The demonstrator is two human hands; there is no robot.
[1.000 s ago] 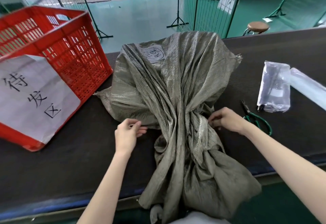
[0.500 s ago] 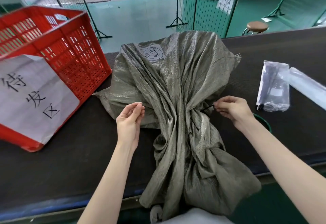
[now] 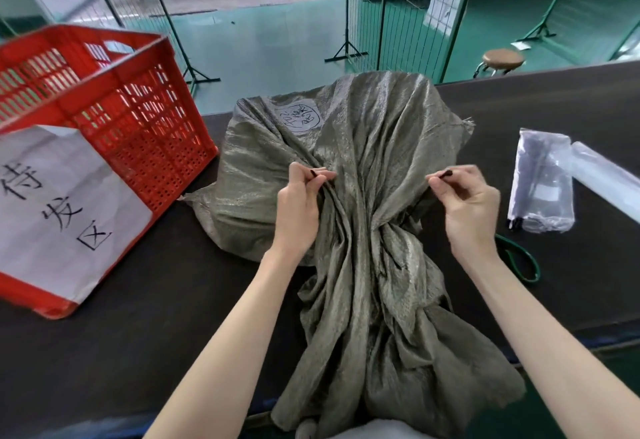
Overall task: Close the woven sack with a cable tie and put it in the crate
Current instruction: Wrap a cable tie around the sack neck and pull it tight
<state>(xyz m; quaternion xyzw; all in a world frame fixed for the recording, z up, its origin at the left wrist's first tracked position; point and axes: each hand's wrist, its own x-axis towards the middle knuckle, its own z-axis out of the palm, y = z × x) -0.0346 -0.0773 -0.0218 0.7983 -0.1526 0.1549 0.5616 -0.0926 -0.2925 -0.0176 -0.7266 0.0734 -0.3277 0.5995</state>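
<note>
We see the crumpled grey-green woven sack (image 3: 363, 231) lying on the black tabletop (image 3: 121, 317), its neck gathered between our raised hands, beside the red slotted plastic crate (image 3: 114, 106). Our left hand (image 3: 298, 210) and right hand (image 3: 471, 210) each pinch one end of the thin black cable tie (image 3: 445, 173) between thumb and forefinger, remaining fingers curled.

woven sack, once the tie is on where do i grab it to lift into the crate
Probably grip the woven sack at its gathered neck, coming from above. The cloth is already bunched narrowest there, between the left hand and right hand; elsewhere it spreads loose.
</note>
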